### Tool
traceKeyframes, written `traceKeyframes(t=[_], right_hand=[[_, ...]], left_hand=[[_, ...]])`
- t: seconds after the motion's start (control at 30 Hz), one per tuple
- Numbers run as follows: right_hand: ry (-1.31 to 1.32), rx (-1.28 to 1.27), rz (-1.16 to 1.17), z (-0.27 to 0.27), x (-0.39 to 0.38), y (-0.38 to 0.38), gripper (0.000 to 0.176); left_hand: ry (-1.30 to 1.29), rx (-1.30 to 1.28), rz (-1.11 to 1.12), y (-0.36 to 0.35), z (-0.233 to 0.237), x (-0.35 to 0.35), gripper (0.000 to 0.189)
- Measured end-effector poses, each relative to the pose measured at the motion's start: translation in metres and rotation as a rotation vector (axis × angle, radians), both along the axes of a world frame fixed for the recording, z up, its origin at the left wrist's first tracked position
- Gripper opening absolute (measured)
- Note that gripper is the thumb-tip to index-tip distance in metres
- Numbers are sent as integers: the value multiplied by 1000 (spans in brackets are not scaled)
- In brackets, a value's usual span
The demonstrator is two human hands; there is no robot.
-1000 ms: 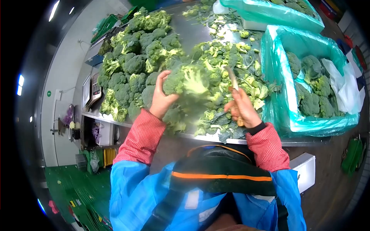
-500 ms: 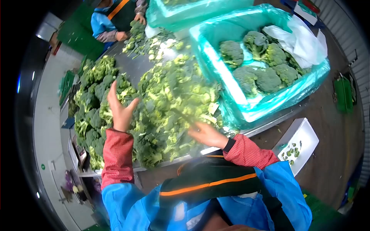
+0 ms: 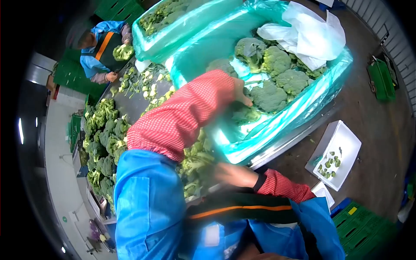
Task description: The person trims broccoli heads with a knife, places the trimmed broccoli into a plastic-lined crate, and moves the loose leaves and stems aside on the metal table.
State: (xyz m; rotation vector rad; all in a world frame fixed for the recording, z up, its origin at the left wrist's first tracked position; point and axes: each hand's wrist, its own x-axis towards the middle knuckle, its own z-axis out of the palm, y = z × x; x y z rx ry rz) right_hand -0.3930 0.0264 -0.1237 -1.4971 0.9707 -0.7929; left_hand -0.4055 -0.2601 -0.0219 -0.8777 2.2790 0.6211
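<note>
Reaching across the table, my left hand [image 3: 242, 93] is inside the crate lined with green plastic [image 3: 331, 93]. It is beside a broccoli head [image 3: 268, 97] and just above a blurred one [image 3: 246, 115]; its fingers are partly hidden, so any grip is unclear. My right hand [image 3: 236, 174] is low at the table's near edge, beside light green broccoli pieces [image 3: 195, 162]. Motion smears its fingers, and I cannot make out what they hold. More whole broccoli heads [image 3: 276, 61] lie in the crate, with white plastic [image 3: 310, 37] over its far side.
Broccoli [image 3: 106, 136] is piled on the left. A co-worker [image 3: 102, 52] holds a broccoli piece [image 3: 123, 52] at the far left, near a second lined crate [image 3: 149, 45]. On the right are a white bin [image 3: 346, 151] with small pieces and green crates [image 3: 362, 229].
My left hand has moved from above the broccoli pile, where it was spread and empty, rightward into the lined crate. My right hand stays low; the knife blade seen earlier cannot be made out. The view has shifted.
</note>
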Motion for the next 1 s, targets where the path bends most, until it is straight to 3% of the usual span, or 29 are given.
traceKeyframes(t=[0.03, 0.13, 0.2, 0.27, 0.4, 0.53, 0.63, 0.73, 0.87, 0.93, 1.0], right_hand=[[98, 291, 149, 20, -14, -6, 33], [98, 34, 97, -18, -20, -1, 37], [121, -82, 3, -26, -21, 3, 38], [135, -144, -74, -27, -21, 4, 44], [126, -126, -80, -23, -21, 5, 44], [84, -54, -89, 21, -22, 4, 41], [131, 17, -12, 33, -18, 3, 35], [99, 18, -34, 35, -8, 5, 29], [54, 153, -63, 56, -4, 4, 22], [-121, 106, -195, 52, 7, 8, 27], [-77, 82, -220, 57, 10, 5, 28]], left_hand=[[-10, 25, -1, -4, -10, -5, 97], [-34, 18, 24, -3, -29, -13, 100], [-89, -149, 30, -5, -63, -10, 101], [-109, -132, 60, -4, -59, -11, 101], [-71, -186, 69, 8, -20, -5, 95], [203, -357, 98, 32, 55, 9, 92], [514, -343, 223, 12, 95, 51, 101], [969, 121, 601, 15, 118, 115, 92], [963, -83, 851, 63, 139, 202, 87], [1004, -97, 955, 89, 131, 243, 86], [1022, -117, 1046, 117, 118, 279, 89]])
